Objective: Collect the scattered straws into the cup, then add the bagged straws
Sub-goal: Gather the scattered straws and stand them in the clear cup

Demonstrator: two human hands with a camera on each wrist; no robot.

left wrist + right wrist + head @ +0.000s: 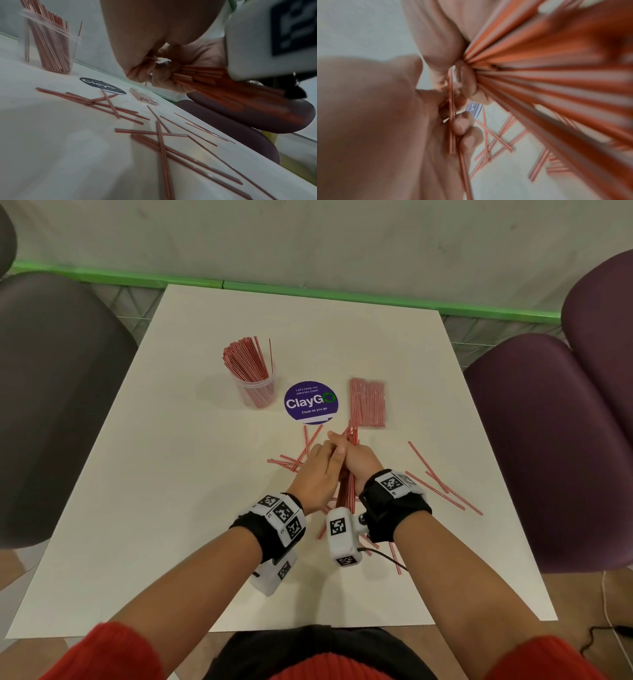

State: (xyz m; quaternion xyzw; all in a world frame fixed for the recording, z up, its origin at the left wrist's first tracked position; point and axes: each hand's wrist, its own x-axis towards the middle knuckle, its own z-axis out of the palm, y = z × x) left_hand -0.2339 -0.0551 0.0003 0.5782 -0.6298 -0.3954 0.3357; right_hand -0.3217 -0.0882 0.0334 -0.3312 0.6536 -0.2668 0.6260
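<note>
Gripping a straw bundle (346,484) in our right hand (363,463), we pinch straws with our left hand (317,474); loose straws (442,491), ClayGo sticker (311,402), bagged straws (368,402) surround; cup (258,392) stands beyond.

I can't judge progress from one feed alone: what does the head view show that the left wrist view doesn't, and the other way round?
Only the head view shows both wrists from above, with the left hand against the right hand, and loose straws to the right of them. Only the left wrist view shows the right hand's fingers curled round the straw bundle from below. Both show the cup already holding straws, the bagged straws, the round sticker and straws still on the table.
</note>
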